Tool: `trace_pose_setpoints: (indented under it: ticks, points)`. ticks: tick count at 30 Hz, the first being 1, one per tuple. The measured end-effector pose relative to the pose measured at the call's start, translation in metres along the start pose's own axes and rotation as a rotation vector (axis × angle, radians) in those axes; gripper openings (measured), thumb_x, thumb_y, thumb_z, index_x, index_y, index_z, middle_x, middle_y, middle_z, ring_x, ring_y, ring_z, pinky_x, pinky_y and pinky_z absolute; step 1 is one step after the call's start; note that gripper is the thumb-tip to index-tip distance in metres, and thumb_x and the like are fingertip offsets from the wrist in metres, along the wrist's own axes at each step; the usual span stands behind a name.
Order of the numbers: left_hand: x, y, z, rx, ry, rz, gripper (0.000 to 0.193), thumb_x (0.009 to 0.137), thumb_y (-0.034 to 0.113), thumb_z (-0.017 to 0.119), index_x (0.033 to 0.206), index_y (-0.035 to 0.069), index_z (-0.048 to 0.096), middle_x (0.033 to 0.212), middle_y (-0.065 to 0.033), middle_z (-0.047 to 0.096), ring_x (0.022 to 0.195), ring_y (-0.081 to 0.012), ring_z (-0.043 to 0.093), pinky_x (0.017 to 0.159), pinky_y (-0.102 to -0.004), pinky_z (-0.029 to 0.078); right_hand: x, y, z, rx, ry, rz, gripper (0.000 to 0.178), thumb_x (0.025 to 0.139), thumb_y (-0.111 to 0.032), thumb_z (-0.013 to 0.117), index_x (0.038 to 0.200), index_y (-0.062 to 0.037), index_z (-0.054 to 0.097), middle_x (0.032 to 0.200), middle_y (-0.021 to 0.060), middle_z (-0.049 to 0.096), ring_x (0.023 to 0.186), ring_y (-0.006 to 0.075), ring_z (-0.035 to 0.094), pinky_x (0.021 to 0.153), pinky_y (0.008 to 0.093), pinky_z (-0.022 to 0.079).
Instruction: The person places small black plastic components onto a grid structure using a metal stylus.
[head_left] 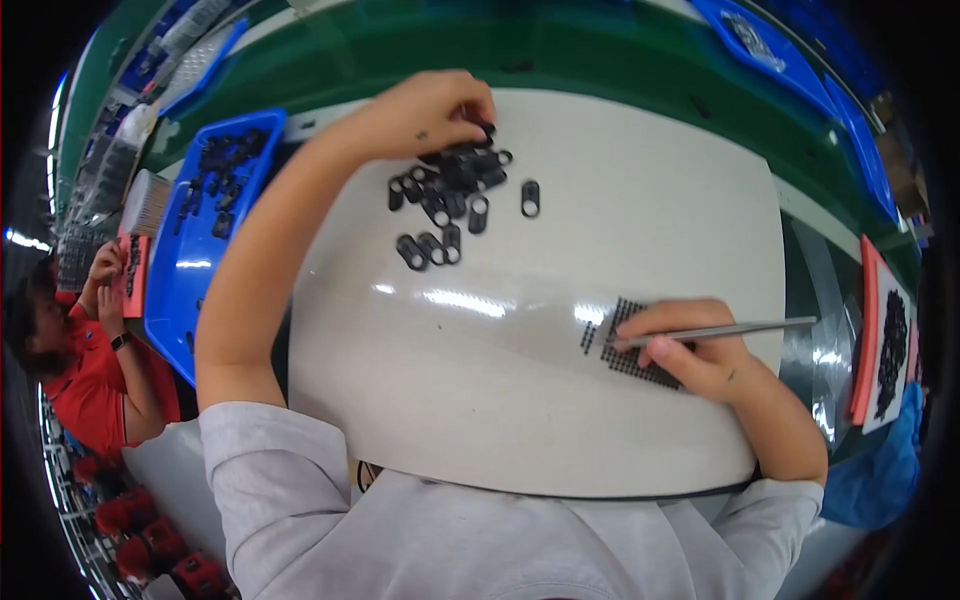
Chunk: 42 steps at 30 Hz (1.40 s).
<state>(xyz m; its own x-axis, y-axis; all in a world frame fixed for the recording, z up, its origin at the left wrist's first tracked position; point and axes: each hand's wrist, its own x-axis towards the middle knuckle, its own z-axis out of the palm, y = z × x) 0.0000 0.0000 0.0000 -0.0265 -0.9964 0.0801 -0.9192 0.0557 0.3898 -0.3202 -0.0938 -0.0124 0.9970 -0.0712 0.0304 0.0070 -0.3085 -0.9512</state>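
My left hand (pixel 435 112) is at the far side of a heap of small black oval parts (pixel 460 172), its fingers curled and the thumb closed on a black oval part (pixel 488 131), partly hidden. Each part has a round light opening at one end. One black part (pixel 530 198) lies alone to the right of the heap, and several more lie nearer to me. My right hand (pixel 690 350) grips a pair of metal tweezers (pixel 760 327), their tips at a sheet of small black dots (pixel 640 372). A narrow strip of dots (pixel 589 338) shows just left of that sheet.
The work surface is a white board (pixel 540 420) on a green bench (pixel 590 50). A blue tray (pixel 185 262) with black parts stands at the left. At the right, a red-edged tray (pixel 868 330) holds black pieces. A co-worker in red (pixel 85 375) sits far left.
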Motion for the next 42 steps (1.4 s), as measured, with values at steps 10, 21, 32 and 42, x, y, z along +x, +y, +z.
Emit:
trace_pose_setpoints:
  ticks: [10, 21, 32, 42]
  points:
    - [-0.015, 0.056, -0.010, -0.278, 0.091, -0.186, 0.011, 0.081, 0.008, 0.055, 0.090, 0.001, 0.051, 0.076, -0.0056, 0.057, 0.067, -0.0128, 0.054, 0.064, -0.0256, 0.046, 0.015, 0.001, 0.013, -0.097, 0.022, -0.079, 0.020, 0.082, -0.009, 0.048, 0.091, 0.0041, 0.060, 0.079, 0.0137, 0.062, 0.063, 0.0154, 0.059, 0.056, 0.0229, 0.047]
    - [-0.049, 0.105, 0.048, -0.942, -0.303, -0.233, 0.009, 0.082, 0.007, 0.057, 0.089, 0.001, 0.057, 0.069, -0.0024, 0.058, 0.059, -0.0069, 0.055, 0.048, -0.0189, 0.042, 0.017, 0.001, 0.020, -0.215, 0.072, -0.066, 0.019, 0.082, -0.009, 0.049, 0.092, 0.0039, 0.060, 0.079, 0.0134, 0.063, 0.058, 0.0139, 0.058, 0.054, 0.0227, 0.046]
    - [-0.044, 0.100, 0.050, -0.963, -0.345, -0.381, 0.009, 0.078, 0.006, 0.061, 0.077, 0.001, 0.055, 0.066, -0.0039, 0.059, 0.057, -0.0078, 0.058, 0.048, -0.0181, 0.044, 0.023, 0.010, 0.015, -0.357, 0.001, -0.233, 0.018, 0.079, -0.008, 0.051, 0.089, 0.0039, 0.060, 0.079, 0.0147, 0.064, 0.054, 0.0161, 0.058, 0.054, 0.0261, 0.047]
    - [-0.047, 0.095, 0.058, -0.978, -0.318, -0.329, 0.007, 0.078, 0.003, 0.060, 0.077, -0.001, 0.055, 0.066, -0.0050, 0.059, 0.056, -0.0080, 0.058, 0.049, -0.0171, 0.045, 0.020, 0.014, 0.026, -0.200, 0.063, -0.295, 0.030, 0.088, -0.027, 0.047, 0.086, 0.0009, 0.059, 0.075, 0.0161, 0.063, 0.054, 0.0189, 0.061, 0.048, 0.0261, 0.047]
